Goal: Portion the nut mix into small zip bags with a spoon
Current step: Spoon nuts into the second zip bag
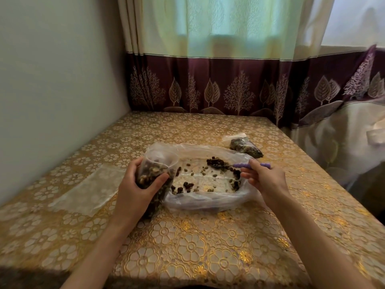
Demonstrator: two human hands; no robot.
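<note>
My left hand (136, 189) grips a small clear zip bag (158, 170), upright, mouth open and mostly full of nut mix. Just right of it lies a large clear plastic bag (208, 202) spread open on the table, with scattered nuts and raisins (188, 185) left inside. My right hand (263, 177) pinches the purple handle of a spoon (245, 165). The spoon's bowl holds a dark heap of mix above the large bag's far side. A filled small zip bag (244, 146) lies behind the large bag, to the right.
An empty flat clear bag (87, 190) lies on the gold floral tablecloth (193, 247) to the left. A wall runs along the table's left side. A curtain (208, 84) hangs behind, and a white-draped object (343, 142) stands beside the right edge.
</note>
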